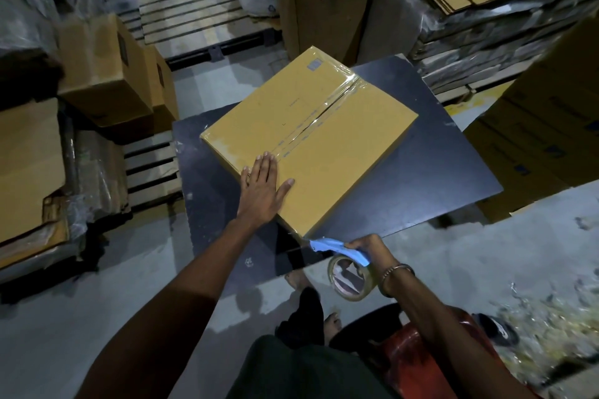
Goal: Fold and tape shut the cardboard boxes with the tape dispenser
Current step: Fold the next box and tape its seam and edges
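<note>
I press my left hand (pixel 263 188) flat, fingers straight, on the taped cardboard box (pixel 311 136) lying on the dark bench (pixel 421 178), steadying it while my right hand's (pixel 372 248) grip curls around the blue tape dispenser (pixel 343 261) at the box's near corner.

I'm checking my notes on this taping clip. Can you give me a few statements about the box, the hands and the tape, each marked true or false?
1. The left hand lies flat on the box. True.
2. The right hand is empty. False: it grips the tape dispenser.
3. Clear tape already runs along the box's centre seam. True.
4. The box sits on the floor. False: it rests on a dark table.
5. The box flaps stand open. False: they are folded shut.
</note>
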Demonstrator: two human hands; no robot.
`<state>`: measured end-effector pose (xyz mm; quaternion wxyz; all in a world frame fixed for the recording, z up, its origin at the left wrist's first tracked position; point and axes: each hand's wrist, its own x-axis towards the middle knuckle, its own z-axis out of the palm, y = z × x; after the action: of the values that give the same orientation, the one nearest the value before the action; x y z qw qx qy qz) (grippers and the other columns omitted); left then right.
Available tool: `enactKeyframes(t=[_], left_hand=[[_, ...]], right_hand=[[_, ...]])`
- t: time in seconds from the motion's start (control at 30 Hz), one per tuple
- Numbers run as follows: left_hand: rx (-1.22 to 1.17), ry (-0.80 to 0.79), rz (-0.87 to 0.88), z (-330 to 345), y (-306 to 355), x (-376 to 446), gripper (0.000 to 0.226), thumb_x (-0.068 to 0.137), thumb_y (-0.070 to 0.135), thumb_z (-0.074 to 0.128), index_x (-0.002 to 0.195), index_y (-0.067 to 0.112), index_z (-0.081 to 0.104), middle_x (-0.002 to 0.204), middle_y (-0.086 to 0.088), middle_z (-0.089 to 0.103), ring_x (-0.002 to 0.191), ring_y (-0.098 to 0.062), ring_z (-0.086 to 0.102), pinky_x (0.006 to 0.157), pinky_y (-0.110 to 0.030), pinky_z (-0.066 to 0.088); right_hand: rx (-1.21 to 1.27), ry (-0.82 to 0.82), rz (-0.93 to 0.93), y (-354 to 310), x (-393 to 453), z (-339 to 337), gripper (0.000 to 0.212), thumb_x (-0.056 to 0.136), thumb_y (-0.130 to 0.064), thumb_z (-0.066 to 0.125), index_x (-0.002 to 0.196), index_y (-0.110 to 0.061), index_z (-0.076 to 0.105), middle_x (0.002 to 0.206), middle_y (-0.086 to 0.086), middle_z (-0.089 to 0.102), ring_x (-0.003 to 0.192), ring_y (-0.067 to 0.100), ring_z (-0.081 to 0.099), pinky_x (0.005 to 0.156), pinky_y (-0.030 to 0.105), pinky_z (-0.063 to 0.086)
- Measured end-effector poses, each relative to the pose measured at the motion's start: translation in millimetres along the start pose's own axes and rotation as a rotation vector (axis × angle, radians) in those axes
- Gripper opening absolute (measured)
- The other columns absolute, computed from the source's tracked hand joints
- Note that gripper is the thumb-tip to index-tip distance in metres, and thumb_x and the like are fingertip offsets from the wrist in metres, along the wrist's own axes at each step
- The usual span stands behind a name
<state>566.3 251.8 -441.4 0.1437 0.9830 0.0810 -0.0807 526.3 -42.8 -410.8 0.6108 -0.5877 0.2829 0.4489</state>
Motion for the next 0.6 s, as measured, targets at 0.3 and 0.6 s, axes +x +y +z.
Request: enactKeyframes(t=[0.3, 0.6], left_hand=[[-0.016, -0.001, 0.017, -1.2, -1.4, -0.8, 0.092, 0.101, 0.076, 0.006, 0.169, 0.015, -0.001, 0.176, -0.004, -0.008, 0.162, -0.019, -0.010, 0.127, -0.048, -0.011], [-0.014, 0.023, 0.021, 2.2, -3.1, 0.6, 0.102, 0.093, 0.081, -0.008, 0.169, 0.015, 0.002, 0.177, -0.004, -0.004, 0.163, -0.021, -0.005, 0.130, -0.051, -0.004]], right_hand=[[-0.420, 0.224, -0.030, -20.9, 25.8, -44.8, 0.048, 0.073, -0.033, 0.076, 0.110, -0.002, 0.074, 0.097, 0.016, 0.076, 0.083, 0.032, 0.071, 0.068, 0.033, 0.051], [-1.355, 0.602, -0.458, -45.4, 54.9, -89.2, 0.037, 0.102, -0.041, 0.052, 0.102, -0.005, 0.063, 0.104, 0.020, 0.069, 0.097, 0.039, 0.065, 0.074, 0.038, 0.042]])
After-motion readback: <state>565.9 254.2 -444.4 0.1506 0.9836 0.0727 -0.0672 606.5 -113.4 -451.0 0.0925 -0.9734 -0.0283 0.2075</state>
